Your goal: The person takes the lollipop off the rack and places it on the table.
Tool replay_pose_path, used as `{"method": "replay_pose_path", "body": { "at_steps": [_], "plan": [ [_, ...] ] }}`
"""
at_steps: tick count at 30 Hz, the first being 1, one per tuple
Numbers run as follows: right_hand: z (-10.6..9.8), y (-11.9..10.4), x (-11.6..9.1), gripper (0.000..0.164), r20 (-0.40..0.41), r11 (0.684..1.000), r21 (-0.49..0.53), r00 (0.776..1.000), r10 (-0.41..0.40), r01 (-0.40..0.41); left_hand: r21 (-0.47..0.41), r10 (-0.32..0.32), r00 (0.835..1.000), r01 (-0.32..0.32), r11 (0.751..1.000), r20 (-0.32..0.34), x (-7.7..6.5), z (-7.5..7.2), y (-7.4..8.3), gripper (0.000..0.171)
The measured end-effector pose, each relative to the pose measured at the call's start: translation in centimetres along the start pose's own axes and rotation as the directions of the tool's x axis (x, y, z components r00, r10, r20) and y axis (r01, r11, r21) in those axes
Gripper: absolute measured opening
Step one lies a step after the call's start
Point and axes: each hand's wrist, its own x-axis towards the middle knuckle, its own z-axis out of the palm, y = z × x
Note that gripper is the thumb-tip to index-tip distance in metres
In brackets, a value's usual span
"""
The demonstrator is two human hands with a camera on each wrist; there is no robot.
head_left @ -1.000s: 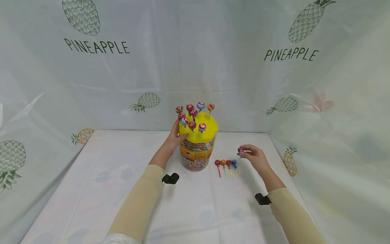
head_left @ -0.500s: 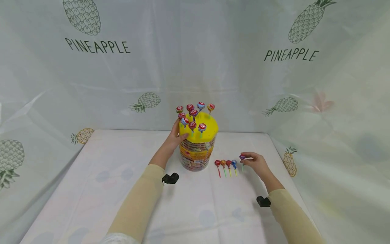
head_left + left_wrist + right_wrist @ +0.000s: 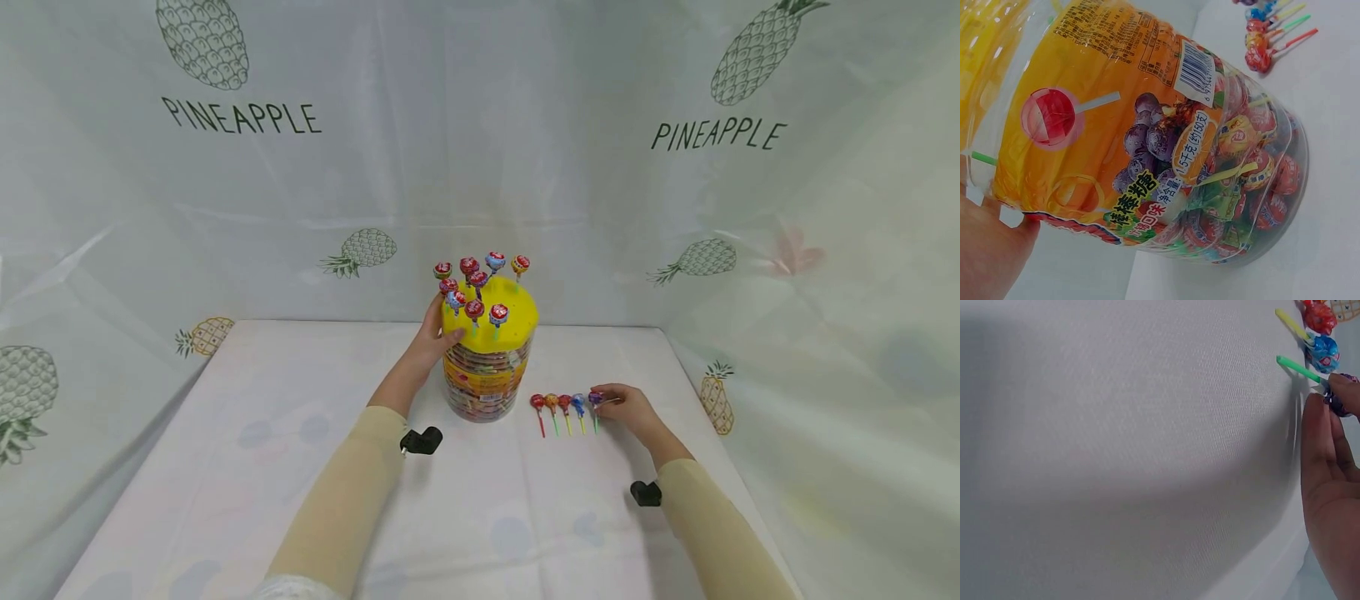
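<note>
Our right hand (image 3: 632,408) pinches 1 purple lollipop (image 3: 596,398) beside 4 lollipops (image 3: 565,402), toward the counter's (image 3: 465,508) right edge. Left hand (image 3: 427,343) grips jar (image 3: 487,383). Likely setting-down step; next calls for easing our right grip.

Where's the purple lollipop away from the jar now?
In the head view, the purple lollipop is right of the jar, beside the blue lollipop lying there, pinched by the right hand.
</note>
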Motion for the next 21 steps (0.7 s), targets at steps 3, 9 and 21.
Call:
{"method": "replay_pose_path", "body": {
  "at_steps": [3,9,21],
  "plan": [
    [0.1,0.1,0.3,0.041,0.000,1.000,-0.011,1.000,0.007,-0.007,0.005,-0.007,1.000,0.007,1.000,-0.006,0.0,0.0,0.0,0.089],
    [0.3,0.2,0.7,0.041,0.008,0.998,-0.023,0.999,0.051,-0.050,-0.007,-0.011,1.000,0.011,1.000,0.003,0.1,-0.1,-0.2,0.088],
    [0.0,1.0,1.1,0.044,0.047,0.997,-0.066,0.998,0.038,-0.034,-0.036,0.041,0.999,-0.040,0.999,0.033,0.0,0.0,-0.2,0.101]
  ]
}}
